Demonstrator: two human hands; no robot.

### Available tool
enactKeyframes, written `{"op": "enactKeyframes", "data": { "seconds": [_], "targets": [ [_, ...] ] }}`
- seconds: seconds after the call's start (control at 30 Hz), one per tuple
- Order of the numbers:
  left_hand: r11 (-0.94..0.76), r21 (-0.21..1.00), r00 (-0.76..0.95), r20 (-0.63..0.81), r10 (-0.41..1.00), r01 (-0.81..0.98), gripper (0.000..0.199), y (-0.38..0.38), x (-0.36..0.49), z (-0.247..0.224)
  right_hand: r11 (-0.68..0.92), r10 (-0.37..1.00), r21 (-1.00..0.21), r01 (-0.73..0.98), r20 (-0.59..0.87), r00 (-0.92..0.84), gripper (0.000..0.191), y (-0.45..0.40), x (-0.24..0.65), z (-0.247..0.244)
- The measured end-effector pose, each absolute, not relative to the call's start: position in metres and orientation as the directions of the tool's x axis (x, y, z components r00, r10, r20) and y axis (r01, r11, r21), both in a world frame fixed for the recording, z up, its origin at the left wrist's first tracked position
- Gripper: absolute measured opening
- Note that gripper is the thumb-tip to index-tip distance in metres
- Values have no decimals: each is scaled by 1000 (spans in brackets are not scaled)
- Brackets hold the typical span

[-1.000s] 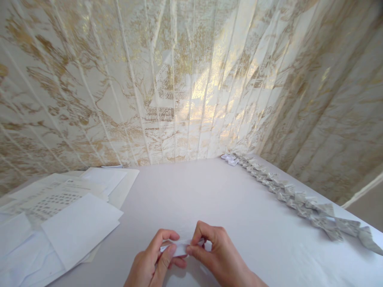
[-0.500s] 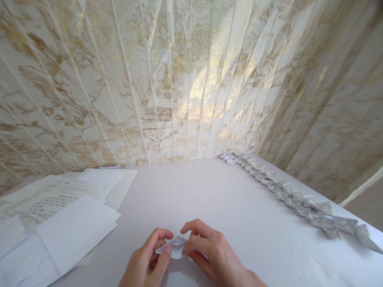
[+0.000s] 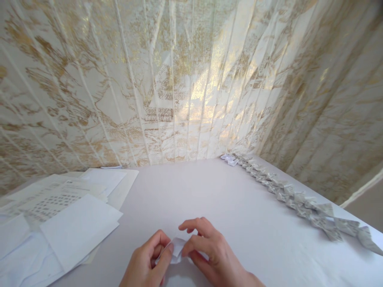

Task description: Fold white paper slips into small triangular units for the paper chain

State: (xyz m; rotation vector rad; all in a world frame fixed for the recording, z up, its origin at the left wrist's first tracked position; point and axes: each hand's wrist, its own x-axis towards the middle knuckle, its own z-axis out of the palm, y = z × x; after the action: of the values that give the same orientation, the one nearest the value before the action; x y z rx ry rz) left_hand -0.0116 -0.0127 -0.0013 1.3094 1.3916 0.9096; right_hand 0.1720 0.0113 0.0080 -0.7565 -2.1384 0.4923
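Between my hands, low in the head view, is a small piece of folded white paper (image 3: 177, 248), partly covered by fingers. My left hand (image 3: 152, 257) pinches its left side, thumb on the near face and index finger behind. At the right edge, the thumb and a finger of my right hand (image 3: 211, 249) are closed on the paper, while the index finger arches above it. The paper is held just over the white table, with a faint shadow underneath.
Loose white sheets (image 3: 80, 231) and a printed page (image 3: 50, 199) lie in a pile on the left. Rows of folded grey paper pieces (image 3: 287, 195) run along the right edge, with white folded ones (image 3: 229, 159) at the far end. A patterned curtain (image 3: 167, 99) hangs behind the table.
The folded paper has tilted and changed shape between my fingers. My left fingers have closed in further over its left side; my right index finger has lifted slightly.
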Motion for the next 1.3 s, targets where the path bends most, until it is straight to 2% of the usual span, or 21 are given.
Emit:
{"op": "enactKeyframes", "data": {
  "seconds": [0.2,0.53,0.9,1.07,1.17,1.3],
  "targets": [
    [135,954,57,-155,986,267,47,-11,-15,-1,737,657,-634,237,586,-474,37,12,173,15],
    [115,964,95,-141,985,238,53,-13,-14,-2,743,648,-625,239,586,-486,31,12,171,12],
    [115,945,107,-154,982,306,41,-13,-15,-3,742,646,-619,258,557,-521,33,12,171,10],
    [127,949,108,-165,980,288,39,-12,-15,-3,763,626,-607,224,604,-494,35,11,170,11],
    [114,950,106,-151,983,292,39,-12,-15,-7,789,605,-560,254,632,-485,33,9,169,14],
    [89,948,96,-124,988,304,38,-12,-15,-10,861,501,-329,389,686,-528,24,7,165,17]
  ]
}}
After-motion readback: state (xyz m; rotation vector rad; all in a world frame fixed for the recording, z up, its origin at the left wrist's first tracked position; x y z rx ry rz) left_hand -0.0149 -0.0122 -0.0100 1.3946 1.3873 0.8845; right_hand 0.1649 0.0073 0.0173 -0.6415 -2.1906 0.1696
